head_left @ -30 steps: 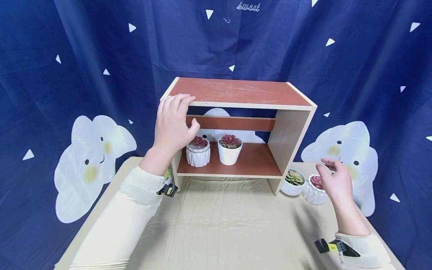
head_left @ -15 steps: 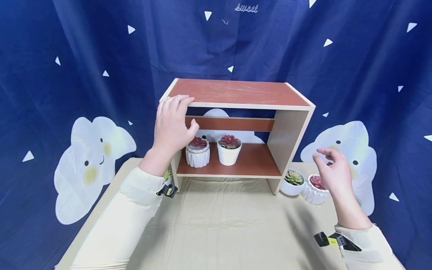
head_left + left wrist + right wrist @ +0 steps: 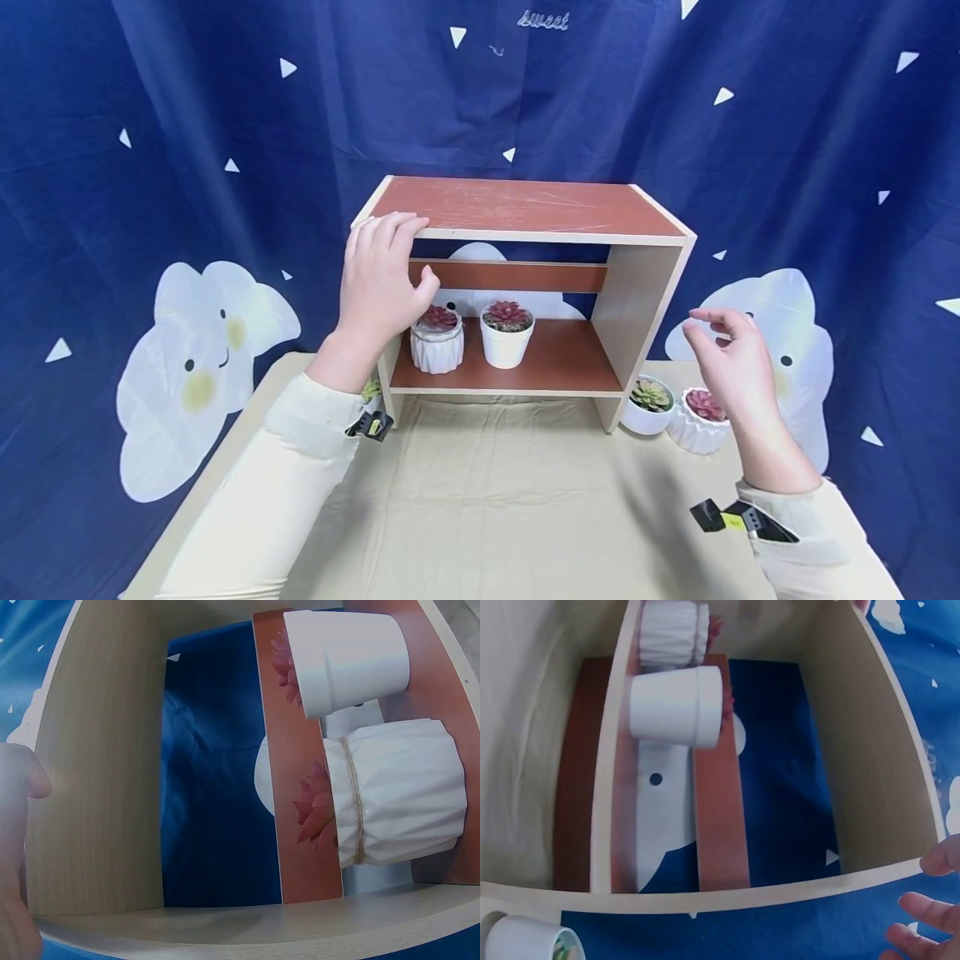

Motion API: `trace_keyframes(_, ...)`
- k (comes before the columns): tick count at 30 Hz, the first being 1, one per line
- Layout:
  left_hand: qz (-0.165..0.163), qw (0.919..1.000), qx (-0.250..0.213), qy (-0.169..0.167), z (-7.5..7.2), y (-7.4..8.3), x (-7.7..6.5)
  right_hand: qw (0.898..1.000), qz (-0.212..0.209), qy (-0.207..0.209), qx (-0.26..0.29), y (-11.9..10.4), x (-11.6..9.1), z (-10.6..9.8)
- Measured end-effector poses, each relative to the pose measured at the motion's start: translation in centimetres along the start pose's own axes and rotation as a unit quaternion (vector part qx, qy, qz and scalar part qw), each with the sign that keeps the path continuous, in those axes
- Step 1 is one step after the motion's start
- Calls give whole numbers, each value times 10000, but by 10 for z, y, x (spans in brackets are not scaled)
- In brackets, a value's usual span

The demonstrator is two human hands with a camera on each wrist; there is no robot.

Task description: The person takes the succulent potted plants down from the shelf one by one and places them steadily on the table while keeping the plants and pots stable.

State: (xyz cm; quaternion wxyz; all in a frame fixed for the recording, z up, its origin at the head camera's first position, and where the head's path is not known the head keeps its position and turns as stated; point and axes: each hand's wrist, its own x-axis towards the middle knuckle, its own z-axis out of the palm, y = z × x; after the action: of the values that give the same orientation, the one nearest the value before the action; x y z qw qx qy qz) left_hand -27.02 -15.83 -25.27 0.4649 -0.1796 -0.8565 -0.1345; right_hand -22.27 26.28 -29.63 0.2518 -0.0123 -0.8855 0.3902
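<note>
My left hand (image 3: 378, 279) rests over the top front left corner of a small wooden shelf (image 3: 525, 204), its fingers on the red-brown top and its thumb apart. On the shelf's lower board stand two potted succulents with red leaves. The left one is in a pleated white pot (image 3: 405, 795) tied with twine; beside it is a smooth white pot (image 3: 506, 346). My right hand (image 3: 738, 362) hovers in the air to the right of the shelf, holding nothing, thumb and loosely bent fingers apart. In the right wrist view, its fingers (image 3: 930, 911) appear near the shelf's upper right corner.
Right of the shelf, a round white pot with a green succulent (image 3: 651, 396) stands beside a wavy white pot with a red succulent (image 3: 697, 429). Another green succulent (image 3: 371, 390) is partly hidden behind my left wrist. A blue curtain (image 3: 480, 92) hangs behind the cloth-covered table (image 3: 495, 500).
My right hand has risen and moved left, toward the shelf's right side. My left hand stays on the shelf corner, and the pots keep their places.
</note>
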Motion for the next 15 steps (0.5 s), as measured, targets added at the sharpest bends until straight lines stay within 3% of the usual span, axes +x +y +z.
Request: trace_keyframes(15,33,10000,-20,58,-1,1,1,9988,-290,124,370,-41,9,-5)
